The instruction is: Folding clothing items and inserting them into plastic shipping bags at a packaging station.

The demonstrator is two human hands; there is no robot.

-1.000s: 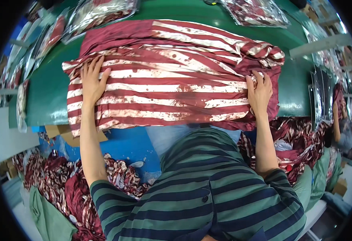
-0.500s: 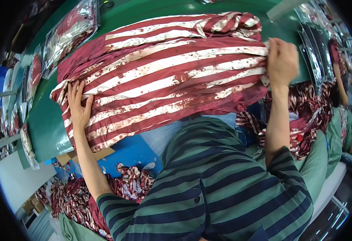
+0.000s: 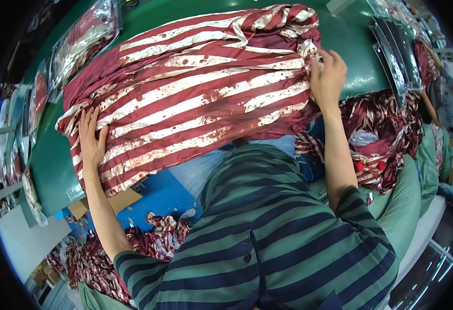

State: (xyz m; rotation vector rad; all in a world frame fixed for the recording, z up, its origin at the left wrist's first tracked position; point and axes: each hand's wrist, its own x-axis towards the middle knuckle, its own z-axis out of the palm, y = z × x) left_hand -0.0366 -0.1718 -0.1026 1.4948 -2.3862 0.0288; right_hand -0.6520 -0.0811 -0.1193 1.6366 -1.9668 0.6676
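A red-and-white striped garment (image 3: 185,98) with dark red splatter marks lies spread across the green table (image 3: 363,57). My left hand (image 3: 92,138) rests flat on its left end, fingers extended and the thumb apart. At the right edge, my right hand (image 3: 331,80) touches the cloth with its fingers bent and apart; the fabric is bunched beside the thumb. Along the far side the cloth is rolled into thick folds, with a twisted bundle at the far right. Plain dark red fabric shows between the striped layers and at the left end.
Clear plastic packages (image 3: 84,44) holding red and white cloth lie at the far left. Dark flat packages (image 3: 396,57) sit at the right. Heaps of similar cloth are at the right (image 3: 384,129) and lower left (image 3: 97,258). Another person (image 3: 450,98) is at the far right.
My right hand has moved left and its fist has loosened, and the garment's right edge has gone from taut to bunched. My left hand stays flat on the cloth. The whole view has shifted slightly.
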